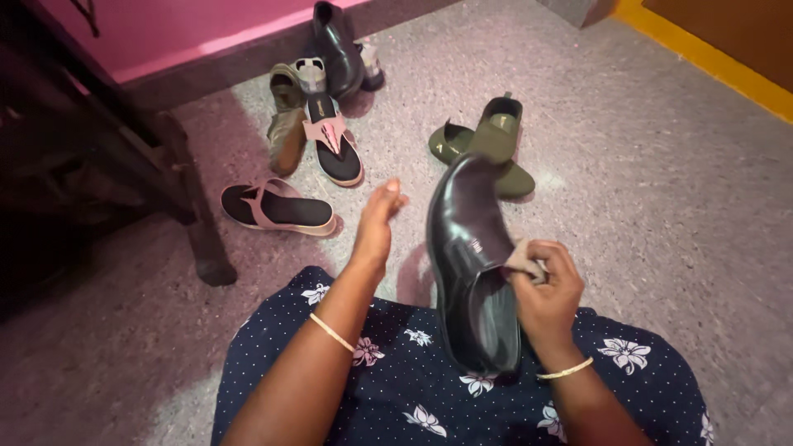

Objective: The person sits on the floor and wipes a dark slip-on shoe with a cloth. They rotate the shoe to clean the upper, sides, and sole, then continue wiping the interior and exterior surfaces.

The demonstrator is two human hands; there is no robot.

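Resting upright on its heel against the person's lap, a glossy black leather slip-on shoe points its toe away toward the floor, its opening facing the right hand. That hand is clenched around a small crumpled beige cloth, pressing it against the edge of the shoe's opening, with a thin gold bangle on the wrist. The left hand is released and grasps nothing; it hangs just beside the shoe with fingers loosely extended and apart from the leather, and a second gold bangle sits further up that forearm. Beneath both arms lies the dark navy dotted fabric with white flowers that covers the person's lap. Just beyond the black shoe's toe, a pair of olive green slip-on shoes lies on the speckled grey stone floor, one overlapping the other. To the left, a black-soled sandal with pink straps lies flat near a dark wooden furniture leg, and its match lies farther off beside a worn olive-brown shoe. Behind them another black leather shoe stands close to the pink wall. A yellow painted strip edges the floor at the upper right.
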